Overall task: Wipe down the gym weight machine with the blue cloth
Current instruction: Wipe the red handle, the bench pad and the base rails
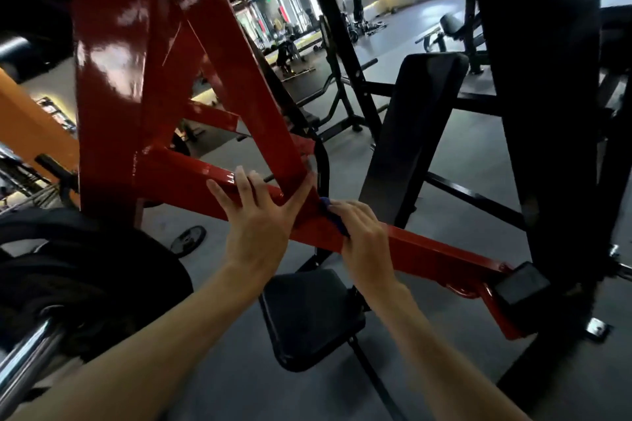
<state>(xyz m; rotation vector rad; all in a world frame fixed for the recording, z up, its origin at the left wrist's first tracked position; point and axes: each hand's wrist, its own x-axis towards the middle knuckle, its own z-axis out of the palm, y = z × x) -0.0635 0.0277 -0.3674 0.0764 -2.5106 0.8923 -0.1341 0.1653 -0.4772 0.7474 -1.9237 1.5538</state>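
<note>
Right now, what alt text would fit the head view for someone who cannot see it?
The right hand presses a blue cloth onto a sloping red frame bar of a gym weight machine, while the left hand rests spread-fingered on the bar beside it. A black seat pad sits below; black weight plates lie at left.

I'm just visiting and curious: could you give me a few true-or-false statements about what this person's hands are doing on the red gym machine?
1. The right hand presses a small blue cloth against the glossy red steel beam. True.
2. The left hand holds the cloth. False: it rests with spread fingers on the beam, holding nothing.
3. A black padded seat sits below the hands. True.
4. The machine's frame is painted yellow. False: it is red.
</note>
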